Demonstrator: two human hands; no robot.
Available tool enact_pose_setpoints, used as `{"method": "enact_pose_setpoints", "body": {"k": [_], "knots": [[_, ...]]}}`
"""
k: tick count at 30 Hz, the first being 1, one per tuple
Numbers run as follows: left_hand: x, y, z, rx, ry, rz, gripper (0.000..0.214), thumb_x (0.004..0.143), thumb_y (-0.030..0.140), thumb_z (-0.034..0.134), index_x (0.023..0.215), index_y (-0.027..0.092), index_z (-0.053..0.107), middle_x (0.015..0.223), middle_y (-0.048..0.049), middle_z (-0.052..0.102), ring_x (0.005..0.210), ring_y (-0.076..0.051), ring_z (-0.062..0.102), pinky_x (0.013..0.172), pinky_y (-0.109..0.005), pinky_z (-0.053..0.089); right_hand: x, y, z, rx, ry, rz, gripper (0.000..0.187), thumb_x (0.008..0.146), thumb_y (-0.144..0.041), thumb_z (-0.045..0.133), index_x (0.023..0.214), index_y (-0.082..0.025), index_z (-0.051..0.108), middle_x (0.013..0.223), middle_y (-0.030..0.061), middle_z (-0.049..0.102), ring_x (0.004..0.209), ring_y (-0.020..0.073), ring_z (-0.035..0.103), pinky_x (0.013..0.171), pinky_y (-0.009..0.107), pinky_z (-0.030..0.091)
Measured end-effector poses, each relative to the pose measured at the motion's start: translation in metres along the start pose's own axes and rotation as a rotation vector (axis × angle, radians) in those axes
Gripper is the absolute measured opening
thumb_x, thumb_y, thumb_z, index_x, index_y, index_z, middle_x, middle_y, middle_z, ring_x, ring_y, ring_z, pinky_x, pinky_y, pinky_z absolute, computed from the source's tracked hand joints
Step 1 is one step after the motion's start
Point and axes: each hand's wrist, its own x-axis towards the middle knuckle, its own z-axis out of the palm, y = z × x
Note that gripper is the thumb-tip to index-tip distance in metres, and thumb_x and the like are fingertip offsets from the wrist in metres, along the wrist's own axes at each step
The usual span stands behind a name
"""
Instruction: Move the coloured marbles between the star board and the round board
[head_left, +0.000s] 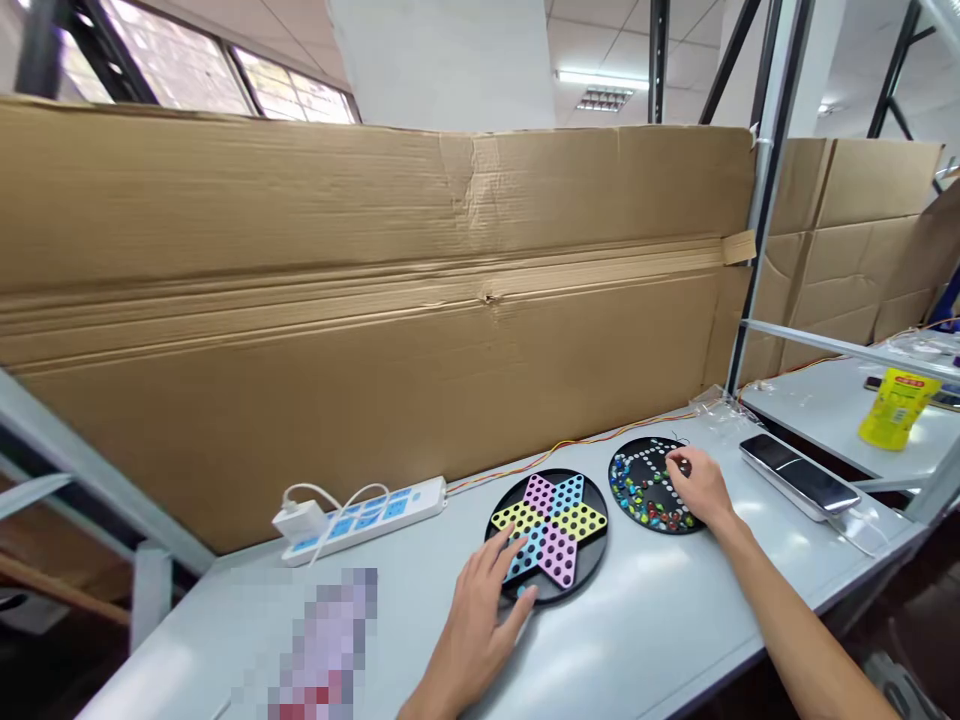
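A round black Chinese checkers board (pixel 595 548) lies on the table, its star of pink, blue and yellow points full of dark holes. My left hand (pixel 474 615) rests at its near left edge, fingers spread over the rim and the lower blue point. To the right, a round black tray (pixel 651 494) holds many small glass marbles (pixel 626 485) in several colours, mostly along its left and near sides. Over the tray's right part, my right hand (pixel 701 487) has its thumb and fingertips pinched together. Whatever sits between those fingertips is too small to make out.
A white power strip (pixel 427 497) with a plugged-in charger (pixel 300 521) stands at the back left. Cardboard (pixel 360 420) walls off the rear. On the right lies a phone (pixel 802 472) on a white box. A yellow container (pixel 898 410) stands farther right, beyond a metal post.
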Motion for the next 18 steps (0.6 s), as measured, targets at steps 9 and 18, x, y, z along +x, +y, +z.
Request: {"method": "enact_pose_setpoints", "body": {"k": [9, 18], "knots": [[-0.004, 0.002, 0.001, 0.019, 0.012, 0.037, 0.053, 0.109, 0.055, 0.062, 0.159, 0.042, 0.075, 0.178, -0.0055, 0.069, 0.162, -0.041, 0.067, 0.135, -0.068, 0.059, -0.023, -0.015, -0.019, 0.127, -0.52, -0.074, 0.014, 0.079, -0.039, 0.072, 0.076, -0.026, 0.076, 0.064, 0.0001, 0.067, 0.065, 0.0215, 0.06, 0.069, 0.035, 0.049], [-0.005, 0.007, 0.004, 0.027, -0.006, 0.033, 0.05, 0.107, 0.052, 0.065, 0.155, 0.045, 0.076, 0.176, -0.0039, 0.07, 0.162, -0.039, 0.067, 0.135, -0.063, 0.06, -0.026, -0.008, -0.03, 0.148, -0.641, -0.074, 0.01, 0.08, -0.033, 0.078, 0.085, -0.025, 0.079, 0.087, 0.0044, 0.079, 0.072, 0.0209, 0.061, 0.072, 0.035, 0.052]]}}
